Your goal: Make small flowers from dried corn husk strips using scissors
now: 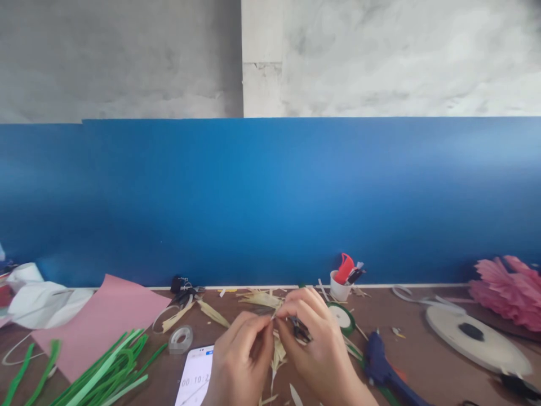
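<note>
My left hand and my right hand meet above the table, near the bottom middle. The fingertips of both are pinched close together on something small and pale, too small to name. Dried pale husk strips lie under and behind the hands. Just behind my right hand is a roll of green tape. A phone showing a timer lies left of my left hand, partly covered by it.
Green stems and pink paper lie at left, beside a clear tape roll. A white cup holds tools. Rightward are a blue glue gun, an oval beige board and pink crepe paper.
</note>
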Available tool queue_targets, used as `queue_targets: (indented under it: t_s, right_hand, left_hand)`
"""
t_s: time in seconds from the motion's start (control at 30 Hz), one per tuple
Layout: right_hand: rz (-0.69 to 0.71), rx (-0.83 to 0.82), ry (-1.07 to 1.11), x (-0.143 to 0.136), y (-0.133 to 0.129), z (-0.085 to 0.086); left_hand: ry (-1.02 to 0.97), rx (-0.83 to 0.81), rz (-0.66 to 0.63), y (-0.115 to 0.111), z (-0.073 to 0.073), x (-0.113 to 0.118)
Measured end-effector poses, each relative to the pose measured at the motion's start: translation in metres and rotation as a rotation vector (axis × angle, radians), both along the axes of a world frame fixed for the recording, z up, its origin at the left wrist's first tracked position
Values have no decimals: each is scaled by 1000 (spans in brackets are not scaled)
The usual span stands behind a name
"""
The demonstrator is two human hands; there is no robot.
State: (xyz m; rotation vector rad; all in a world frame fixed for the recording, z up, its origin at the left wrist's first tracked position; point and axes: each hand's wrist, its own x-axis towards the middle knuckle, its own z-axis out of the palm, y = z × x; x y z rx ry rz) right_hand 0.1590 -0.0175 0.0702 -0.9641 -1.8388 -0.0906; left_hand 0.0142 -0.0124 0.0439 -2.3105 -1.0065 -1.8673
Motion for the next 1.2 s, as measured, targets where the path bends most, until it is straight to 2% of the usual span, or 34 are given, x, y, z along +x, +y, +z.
queue_targets:
  t_s: [0.1, 0.3, 0.47, 0.77, 1.2]
  right_hand:
    - [-18, 30, -27, -3, 0, -4]
    - [-96, 86, 58, -11, 0, -14]
    - [-47, 109, 131, -16, -2, -11]
    - [-28, 34, 291, -27, -7, -15]
    - [-116, -128, 441, -34, -9, -18]
  left_hand:
    - [4, 24, 41, 1, 1, 1]
    - [2, 60, 82, 0, -1, 3]
    - [-17, 79, 96, -2, -1, 3]
    - [-30, 98, 125, -1, -8, 2]
    - [-37, 156, 113, -5, -5, 4]
